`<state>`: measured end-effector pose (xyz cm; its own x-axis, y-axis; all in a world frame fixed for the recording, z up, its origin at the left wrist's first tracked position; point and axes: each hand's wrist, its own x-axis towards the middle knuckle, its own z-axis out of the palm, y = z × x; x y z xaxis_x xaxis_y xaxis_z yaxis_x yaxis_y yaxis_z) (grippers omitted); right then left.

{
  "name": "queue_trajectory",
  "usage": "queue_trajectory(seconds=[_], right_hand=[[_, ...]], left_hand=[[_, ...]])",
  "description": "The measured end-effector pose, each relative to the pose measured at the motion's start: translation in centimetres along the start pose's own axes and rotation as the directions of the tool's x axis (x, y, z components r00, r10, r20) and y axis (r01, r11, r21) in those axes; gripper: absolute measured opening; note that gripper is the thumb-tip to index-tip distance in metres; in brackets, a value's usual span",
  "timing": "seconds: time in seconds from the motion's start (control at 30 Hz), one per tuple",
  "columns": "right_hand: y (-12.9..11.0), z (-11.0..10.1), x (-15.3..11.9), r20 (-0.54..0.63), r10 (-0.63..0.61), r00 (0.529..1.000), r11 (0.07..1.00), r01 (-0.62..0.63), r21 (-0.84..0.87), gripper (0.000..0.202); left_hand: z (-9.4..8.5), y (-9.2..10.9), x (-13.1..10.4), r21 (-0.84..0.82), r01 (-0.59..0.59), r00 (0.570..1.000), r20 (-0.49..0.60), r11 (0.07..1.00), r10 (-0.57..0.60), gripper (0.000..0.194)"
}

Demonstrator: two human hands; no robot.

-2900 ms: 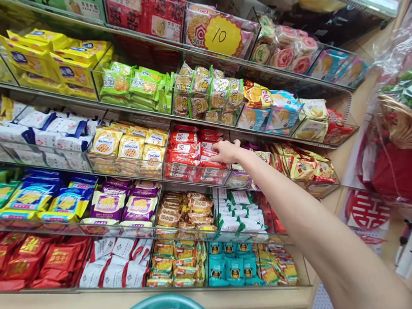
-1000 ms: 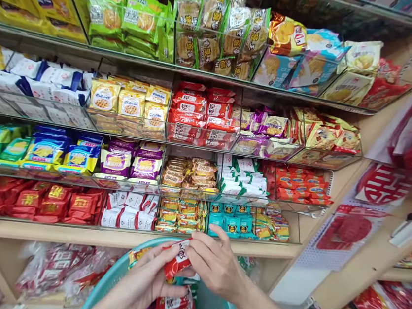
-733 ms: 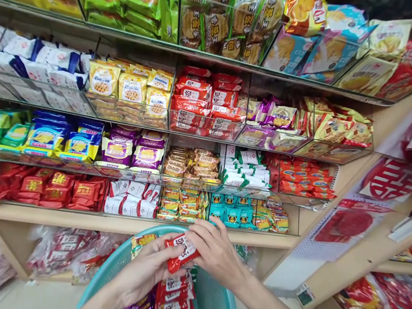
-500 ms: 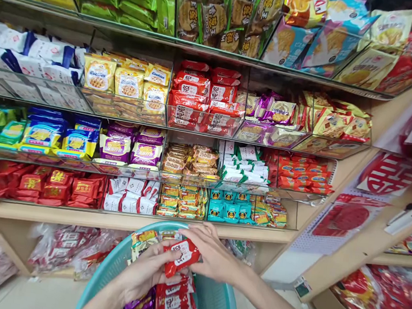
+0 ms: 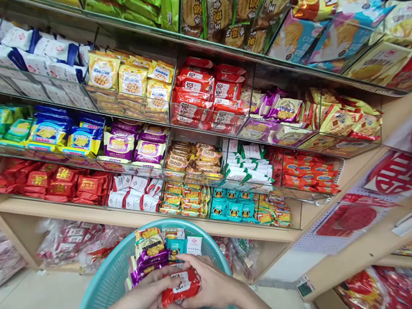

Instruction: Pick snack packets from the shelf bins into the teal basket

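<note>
Both my hands hold a small red snack packet [image 5: 180,288] with white lettering, low over a teal plastic basket [image 5: 109,282]. My left hand [image 5: 144,302] grips its lower left end. My right hand [image 5: 209,286] covers its right side from above. Behind the packet, the basket holds purple packets [image 5: 150,252], a teal packet [image 5: 176,244] and a white packet [image 5: 194,245]. More red packets of the same kind [image 5: 198,91] fill a clear bin on the shelf in front of me.
Glass-fronted shelves [image 5: 165,120] of packaged biscuits and snacks fill the wall ahead. Clear bags of red goods [image 5: 65,247] lie under the lowest wooden shelf [image 5: 109,215]. A wooden side rack [image 5: 374,243] with red decorations stands to the right. Pale floor [image 5: 44,295] shows below.
My right hand took a red packet from the shelf bin and brought it down. Both hands have since lowered it toward the basket, and the view has tilted down.
</note>
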<state>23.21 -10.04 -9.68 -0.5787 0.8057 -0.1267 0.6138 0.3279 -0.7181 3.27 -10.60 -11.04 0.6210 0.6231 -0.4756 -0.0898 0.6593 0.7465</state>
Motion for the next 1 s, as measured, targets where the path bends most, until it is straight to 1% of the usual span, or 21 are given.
queue_trajectory(seconds=[0.07, 0.17, 0.23, 0.37, 0.43, 0.5, 0.57, 0.63, 0.7, 0.77, 0.8, 0.87, 0.93, 1.0], right_hand=[[0.3, 0.3, -0.2, -0.005, 0.034, 0.999, 0.998, -0.033, 0.06, 0.098], [0.9, 0.7, -0.3, -0.027, 0.043, 0.999, 0.993, -0.04, 0.108, 0.099], [1.2, 0.9, -0.3, -0.031, 0.039, 0.999, 0.991, -0.034, 0.133, 0.099], [1.3, 1.0, -0.7, -0.001, 0.009, 1.0, 0.981, -0.009, 0.194, 0.102], [1.2, 1.1, -0.8, -0.005, -0.001, 1.0, 0.97, 0.002, 0.244, 0.099], [1.0, 1.2, -0.8, -0.01, 0.0, 1.0, 0.948, 0.003, 0.319, 0.092], [1.0, 1.2, -0.8, -0.004, -0.009, 1.0, 0.922, 0.01, 0.388, 0.085], [1.3, 1.0, -0.7, -0.017, -0.02, 1.0, 0.907, 0.025, 0.42, 0.081], [1.9, 0.7, -0.5, -0.055, -0.004, 0.998, 0.923, 0.024, 0.385, 0.081], [2.7, 0.2, -0.3, -0.133, 0.058, 0.989, 0.96, -0.019, 0.279, 0.082], [3.1, -0.1, -0.1, -0.177, 0.087, 0.98, 0.976, -0.049, 0.211, 0.081], [3.7, -0.4, 0.3, -0.238, 0.114, 0.965, 0.991, -0.093, 0.099, 0.079], [4.0, -0.4, 0.8, -0.249, 0.105, 0.963, 0.994, -0.098, 0.042, 0.077], [4.1, -0.1, 1.3, -0.245, 0.098, 0.965, 0.995, -0.096, 0.022, 0.077]], left_hand=[[0.2, -0.3, -0.1, -0.009, -0.004, 1.0, 0.001, 1.0, 0.004, 0.063], [0.3, -0.6, 0.1, -0.022, -0.031, 0.999, -0.041, 0.999, 0.03, 0.06], [0.3, -0.8, 0.2, -0.034, -0.045, 0.997, -0.065, 0.998, 0.042, 0.054], [0.4, -1.1, 0.3, -0.053, -0.089, 0.991, -0.108, 0.995, 0.083, 0.041], [0.5, -1.2, 0.2, -0.06, -0.102, 0.988, -0.119, 0.993, 0.094, 0.039], [0.6, -1.2, 0.1, -0.064, -0.106, 0.987, -0.128, 0.992, 0.098, 0.04], [0.7, -1.2, 0.0, -0.066, -0.108, 0.987, -0.128, 0.992, 0.099, 0.043], [0.7, -1.2, -0.1, -0.064, -0.104, 0.988, -0.124, 0.993, 0.095, 0.049], [0.4, -1.5, -0.4, -0.048, -0.08, 0.989, -0.127, 0.996, 0.074, 0.057], [-0.1, -2.0, -0.8, -0.003, -0.053, 0.989, -0.139, 0.999, 0.052, 0.061], [-0.4, -2.4, -1.0, 0.028, -0.043, 0.989, -0.137, 0.999, 0.047, 0.061], [-0.9, -3.4, -1.4, 0.09, -0.038, 0.991, -0.121, 0.995, 0.048, 0.055], [-1.2, -4.1, -1.6, 0.176, -0.055, 0.993, -0.089, 0.983, 0.072, 0.047], [-1.4, -4.1, -1.8, 0.329, -0.12, 0.985, -0.082, 0.936, 0.155, 0.046]])
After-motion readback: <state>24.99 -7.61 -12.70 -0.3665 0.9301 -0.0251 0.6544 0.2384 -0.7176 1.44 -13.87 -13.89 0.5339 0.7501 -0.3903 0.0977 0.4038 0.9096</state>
